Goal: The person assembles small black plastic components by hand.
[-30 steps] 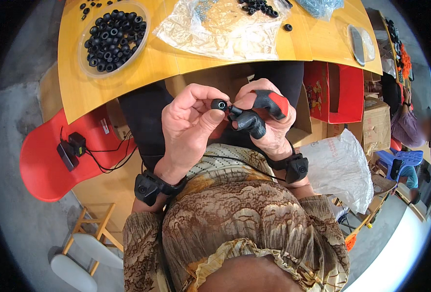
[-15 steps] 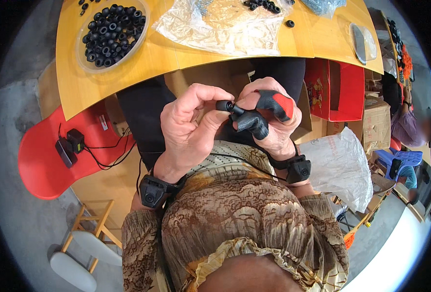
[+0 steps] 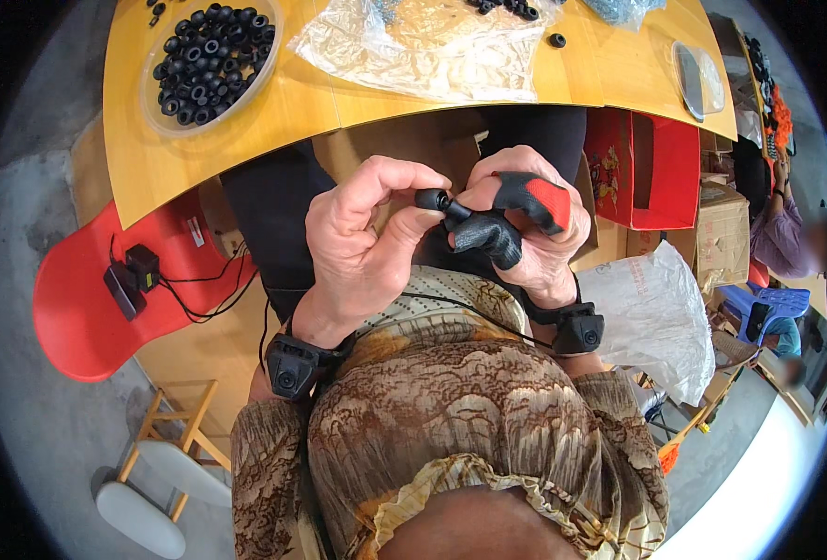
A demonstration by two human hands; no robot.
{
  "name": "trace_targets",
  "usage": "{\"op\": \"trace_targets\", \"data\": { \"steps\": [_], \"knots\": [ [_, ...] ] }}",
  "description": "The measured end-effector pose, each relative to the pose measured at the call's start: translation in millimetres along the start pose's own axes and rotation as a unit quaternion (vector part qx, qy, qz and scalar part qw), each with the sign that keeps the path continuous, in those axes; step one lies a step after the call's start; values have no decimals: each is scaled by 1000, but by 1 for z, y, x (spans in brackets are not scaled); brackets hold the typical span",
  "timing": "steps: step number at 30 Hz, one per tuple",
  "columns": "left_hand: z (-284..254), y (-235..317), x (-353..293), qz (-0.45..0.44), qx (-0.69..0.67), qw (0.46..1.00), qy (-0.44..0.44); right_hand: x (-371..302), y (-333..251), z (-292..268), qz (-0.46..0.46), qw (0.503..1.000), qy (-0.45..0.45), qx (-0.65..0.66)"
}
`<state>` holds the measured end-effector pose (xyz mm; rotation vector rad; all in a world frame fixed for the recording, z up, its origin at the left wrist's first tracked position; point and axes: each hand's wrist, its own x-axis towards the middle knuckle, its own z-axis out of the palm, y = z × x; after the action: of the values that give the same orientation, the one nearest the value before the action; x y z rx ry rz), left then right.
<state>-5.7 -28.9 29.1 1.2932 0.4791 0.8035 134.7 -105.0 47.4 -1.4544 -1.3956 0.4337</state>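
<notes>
Above my lap, both hands are close together at a small black part. My left hand (image 3: 357, 247) pinches a rounded black plastic cap (image 3: 428, 198) between thumb and forefinger. Closed round a slim black stem piece (image 3: 458, 213) is my right hand (image 3: 537, 271), its thumb and forefinger wearing black covers, one with a red patch. The stem's tip meets the cap's open end; I cannot tell how far it goes in. A clear round tub (image 3: 178, 132) on the table holds many similar black caps (image 3: 210, 70).
The yellow table (image 3: 339, 117) curves ahead of my hands, bearing a clear plastic bag (image 3: 432, 65), a loose black piece (image 3: 557, 40) and a clear lid (image 3: 698, 82). A red chair (image 3: 77, 308) with cabled devices stands left, a red box (image 3: 665, 173) right. Another person (image 3: 782, 238) sits far right.
The cap and stem look slightly more in line, with the right hand turned and shifted a little to the right. Both hands keep their grips.
</notes>
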Motion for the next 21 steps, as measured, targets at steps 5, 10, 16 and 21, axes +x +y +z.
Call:
{"op": "trace_targets", "data": {
  "steps": [5, 10, 16, 21],
  "knots": [
    [-2, 4, 2, 22, 67, 997, 2, 1, -1, -2, 0, 1000, -15, -3],
    [-4, 8, 4, 35, 123, 992, -22, 2, -1, -3, 1, 1000, -20, -2],
    [-6, 10, 7, 52, 187, 980, -41, 2, -2, -3, 35, 999, -27, 18],
    [-5, 12, 6, 47, 197, 979, -34, 1, -2, -2, 34, 999, -19, 5]
  ]
}}
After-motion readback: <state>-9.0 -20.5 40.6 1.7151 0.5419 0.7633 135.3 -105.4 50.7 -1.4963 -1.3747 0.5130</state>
